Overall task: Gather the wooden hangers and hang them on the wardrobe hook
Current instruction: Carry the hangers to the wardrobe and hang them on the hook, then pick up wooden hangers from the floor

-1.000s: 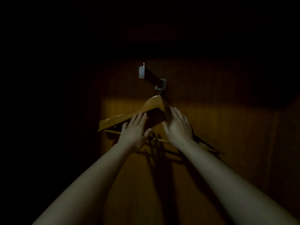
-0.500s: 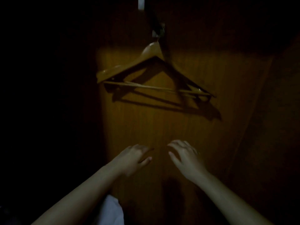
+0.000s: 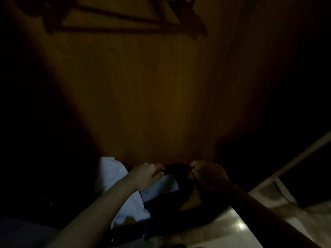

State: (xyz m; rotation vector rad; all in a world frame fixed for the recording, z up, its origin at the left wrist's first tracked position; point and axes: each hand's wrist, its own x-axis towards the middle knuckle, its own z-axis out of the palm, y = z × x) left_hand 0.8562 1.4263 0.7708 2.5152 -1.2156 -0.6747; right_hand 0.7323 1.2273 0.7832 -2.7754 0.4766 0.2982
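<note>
A wooden hanger (image 3: 123, 14) hangs at the top edge of the dim view against the wardrobe's brown back panel (image 3: 152, 90); only its lower bar and arms show, and the hook is out of frame. Low in the wardrobe, my left hand (image 3: 146, 176) and my right hand (image 3: 208, 175) are both closed, pinching the top of a dark garment (image 3: 176, 194) between them. Whether a hanger is inside that garment I cannot tell.
A white cloth (image 3: 112, 173) lies bunched under and left of my left forearm. A pale glossy floor (image 3: 231, 228) and a light frame edge (image 3: 293, 161) show at the lower right. The left and right sides are in deep shadow.
Both hands let go of the hung hanger and dropped to the wardrobe bottom, where they closed on a dark garment. The view tilted down, so the hanger slid to the top edge.
</note>
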